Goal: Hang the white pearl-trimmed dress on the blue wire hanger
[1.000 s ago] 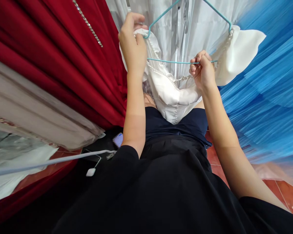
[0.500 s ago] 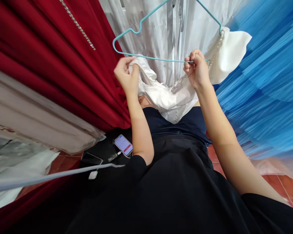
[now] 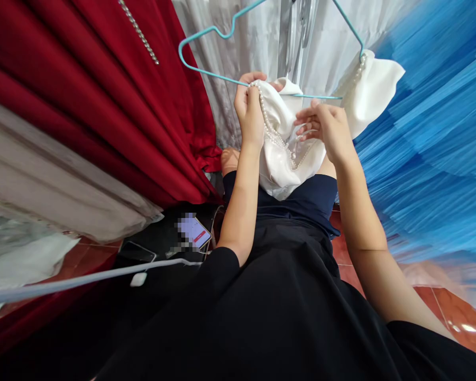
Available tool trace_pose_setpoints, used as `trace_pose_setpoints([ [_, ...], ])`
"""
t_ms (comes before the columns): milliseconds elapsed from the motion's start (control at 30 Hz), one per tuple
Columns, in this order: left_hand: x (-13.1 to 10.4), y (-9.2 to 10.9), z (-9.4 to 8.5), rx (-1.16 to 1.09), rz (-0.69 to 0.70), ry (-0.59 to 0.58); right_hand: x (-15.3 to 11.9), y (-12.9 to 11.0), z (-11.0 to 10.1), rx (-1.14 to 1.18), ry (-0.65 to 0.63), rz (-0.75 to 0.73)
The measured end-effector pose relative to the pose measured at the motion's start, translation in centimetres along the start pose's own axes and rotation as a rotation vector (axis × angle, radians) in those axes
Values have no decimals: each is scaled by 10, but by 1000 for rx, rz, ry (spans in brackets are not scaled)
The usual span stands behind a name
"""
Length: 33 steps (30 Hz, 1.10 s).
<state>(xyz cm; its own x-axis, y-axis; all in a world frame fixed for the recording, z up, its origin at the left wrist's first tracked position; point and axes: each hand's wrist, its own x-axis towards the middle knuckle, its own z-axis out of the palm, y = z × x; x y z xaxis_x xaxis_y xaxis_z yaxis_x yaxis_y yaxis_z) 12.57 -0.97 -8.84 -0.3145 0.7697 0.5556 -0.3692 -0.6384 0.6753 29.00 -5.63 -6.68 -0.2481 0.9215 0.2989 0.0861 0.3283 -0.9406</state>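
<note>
A white satin dress (image 3: pixel 275 166) with pearl trim lies bunched over my lap. One shoulder piece (image 3: pixel 375 87) hangs on the right end of a turquoise wire hanger (image 3: pixel 212 74). My left hand (image 3: pixel 252 108) is closed on the dress's other pearl-edged shoulder part, right at the hanger's lower bar, over which some of the cloth passes. Fingers stretched and slightly apart, my right hand (image 3: pixel 325 124) is open just below the bar, beside the bunched cloth. It grips nothing that I can see. The hanger's top runs out of view.
Red drapery (image 3: pixel 162 132) and a pale sheer gown (image 3: pixel 55 169) hang at the left. Blue tulle (image 3: pixel 432 153) fills the right side, with white fabric (image 3: pixel 230 58) behind the hanger. A lit phone (image 3: pixel 198 235) with a cable lies on a black surface by my left elbow.
My left hand has moved right and brought the dress's shoulder part up over the hanger bar. My right hand has let go of the bar and opened.
</note>
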Motion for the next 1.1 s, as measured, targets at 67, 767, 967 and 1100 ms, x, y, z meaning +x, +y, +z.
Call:
trace_pose_setpoints([
  [67, -2, 0, -2, 16, -13, -1, -13, -3, -8, -223, 204, -207],
  [767, -2, 10, -6, 65, -34, 138, 51, 49, -117, -552, 934, -781],
  [967, -3, 6, -1, 55, -5, 111, -3, 89, -87, -791, 1066, -578],
  [1100, -6, 2, 12, 64, 44, 124, -10, 64, -45, -703, 691, -648],
])
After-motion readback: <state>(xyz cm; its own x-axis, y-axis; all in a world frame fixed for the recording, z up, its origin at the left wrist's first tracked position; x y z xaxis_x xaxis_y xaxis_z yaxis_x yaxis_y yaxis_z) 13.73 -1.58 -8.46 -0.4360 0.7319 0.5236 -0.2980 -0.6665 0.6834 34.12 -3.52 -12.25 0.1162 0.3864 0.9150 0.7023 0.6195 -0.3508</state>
